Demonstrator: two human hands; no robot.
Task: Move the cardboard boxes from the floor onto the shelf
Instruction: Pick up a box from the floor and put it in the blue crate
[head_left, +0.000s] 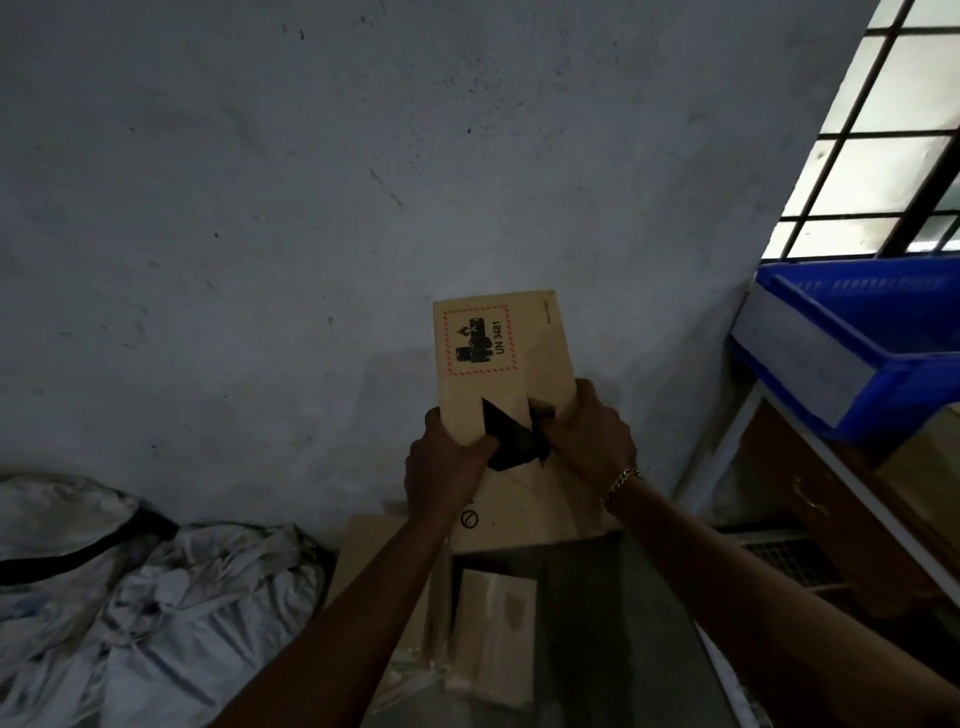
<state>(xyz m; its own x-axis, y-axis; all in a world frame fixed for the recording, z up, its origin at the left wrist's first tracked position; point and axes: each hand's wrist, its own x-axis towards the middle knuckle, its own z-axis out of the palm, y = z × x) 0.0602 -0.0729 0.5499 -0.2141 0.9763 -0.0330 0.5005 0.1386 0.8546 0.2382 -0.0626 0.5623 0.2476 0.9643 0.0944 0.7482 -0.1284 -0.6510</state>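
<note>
I hold a small flat cardboard box (506, 358) up in front of the grey wall, its top face showing a red-bordered battery label marked UN 3481. My left hand (444, 467) grips its lower left edge and my right hand (589, 436) grips its lower right edge; a dark opening shows between them. Below, on the floor, stands a larger open cardboard box (524, 514) with another small tan box (496, 629) inside. The shelf (852, 499) rises at the right.
A blue plastic bin (852, 343) sits on the shelf's upper level, under a barred window (883, 130). Crumpled white sacks (130, 597) lie on the floor at the left. Brown cartons (779, 467) fill the shelf below the bin.
</note>
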